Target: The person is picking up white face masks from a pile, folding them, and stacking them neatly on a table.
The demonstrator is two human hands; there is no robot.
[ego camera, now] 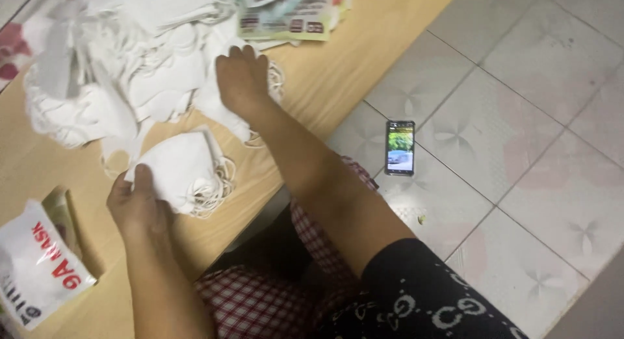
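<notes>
small stack of white masks (182, 170) near the table (338, 72) edge, pinched at its corner by left hand (136, 206). right hand (242, 79) flat on the big mask pile (123, 72), fingers spread, gripping nothing. looks like gathering masks into a stack; next, a careful pick of one more. white bag (36, 271) nearby, phone (400, 148) on floor.

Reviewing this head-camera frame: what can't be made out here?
- Right hand: its palm and fingertips press into the loose mask pile, so any grip is hidden.
- Left hand: fingers are under the mask stack.
- White packet: cut off by the left edge.
- Phone on the floor: screen too small.
- Printed packets: cut off at the top.
</notes>
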